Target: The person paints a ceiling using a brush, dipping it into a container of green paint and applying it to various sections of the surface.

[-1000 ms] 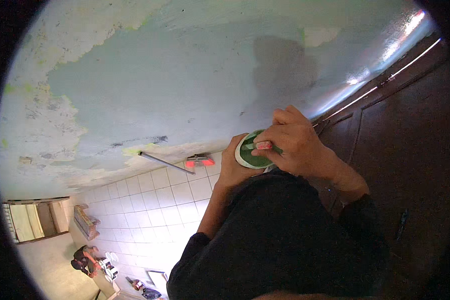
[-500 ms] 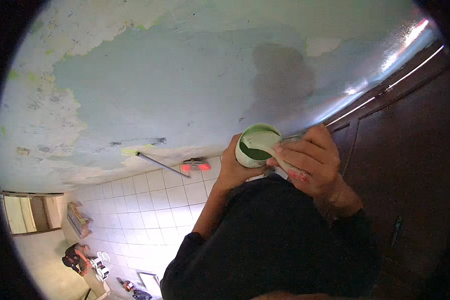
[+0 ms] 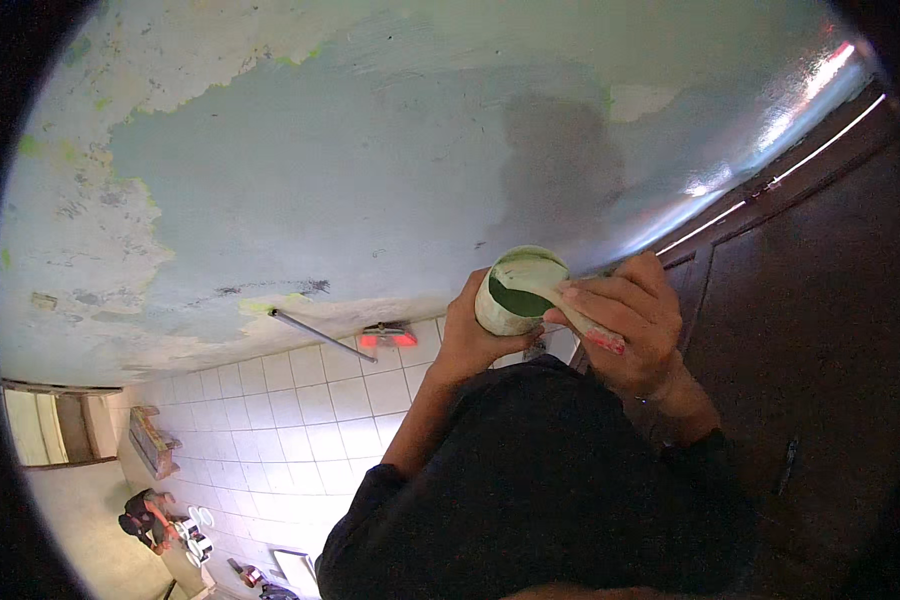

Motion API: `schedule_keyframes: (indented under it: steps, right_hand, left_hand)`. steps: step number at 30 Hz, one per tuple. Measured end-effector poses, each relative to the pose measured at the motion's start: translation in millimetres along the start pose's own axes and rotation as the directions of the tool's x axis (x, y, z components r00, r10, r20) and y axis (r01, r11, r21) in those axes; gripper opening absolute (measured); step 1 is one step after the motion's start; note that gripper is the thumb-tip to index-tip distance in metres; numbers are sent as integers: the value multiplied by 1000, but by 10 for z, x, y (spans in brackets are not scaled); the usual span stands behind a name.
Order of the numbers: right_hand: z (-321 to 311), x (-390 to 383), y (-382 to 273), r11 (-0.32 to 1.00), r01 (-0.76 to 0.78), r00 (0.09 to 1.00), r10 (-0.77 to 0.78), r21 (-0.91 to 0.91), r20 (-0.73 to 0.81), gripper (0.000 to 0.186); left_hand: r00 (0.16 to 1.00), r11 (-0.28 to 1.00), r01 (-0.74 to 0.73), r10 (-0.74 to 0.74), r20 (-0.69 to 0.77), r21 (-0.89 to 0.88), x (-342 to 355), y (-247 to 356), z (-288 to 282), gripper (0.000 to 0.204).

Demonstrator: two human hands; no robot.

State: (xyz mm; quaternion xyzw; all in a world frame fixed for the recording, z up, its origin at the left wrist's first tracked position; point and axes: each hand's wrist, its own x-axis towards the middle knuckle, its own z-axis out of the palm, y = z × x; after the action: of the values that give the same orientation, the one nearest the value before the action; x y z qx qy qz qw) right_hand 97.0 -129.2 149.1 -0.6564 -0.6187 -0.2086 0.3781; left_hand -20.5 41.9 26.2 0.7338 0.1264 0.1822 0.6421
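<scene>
My left hand (image 3: pixel 467 330) is wrapped round a small, pale, paint-smeared cup (image 3: pixel 505 318) of dark green liquid, held tilted slightly in front of my body. My right hand (image 3: pixel 632 320) is closed on a pale-handled tool with red marks, apparently a brush (image 3: pixel 535 279). Its wide, light green-coated head lies across the cup's mouth, over the green liquid. Just beyond the cup stands a patchy, pale blue-green wall (image 3: pixel 350 170) with flaking areas and my shadow on it.
At right is a dark wooden door (image 3: pixel 800 300). A red-headed broom (image 3: pixel 390 338) and a pole (image 3: pixel 320 333) are by the wall's foot on white tiles (image 3: pixel 300 400). At lower left, a person (image 3: pixel 145 520) crouches near white containers (image 3: pixel 196 540). A wooden piece (image 3: pixel 153 440) lies nearby.
My right hand has moved right and lower from over the cup, turning the tool so its coated head shows at the cup's mouth. My left hand still holds the cup.
</scene>
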Motion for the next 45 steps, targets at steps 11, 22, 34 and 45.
schedule_keyframes:
  steps: [11,22,34,45]
  right_hand:
    - [5,-19,103,1000,-16,999,17,18,-51,29]
    - [71,10,328,984,-40,997,52,176,-63,28]
    - [38,-39,716,562,-583,732,676,587,80,20]
    - [153,-326,1102,22,-612,365,894,791,258,16]
  left_hand:
    - [999,999,-36,36,-1,24,47,37,48,85]
    - [1000,999,-6,6,20,32,82,39,60,87]
    - [997,996,22,-29,72,92,108,33,169,88]
    - [994,998,41,-46,102,46,157,-15,377,89]
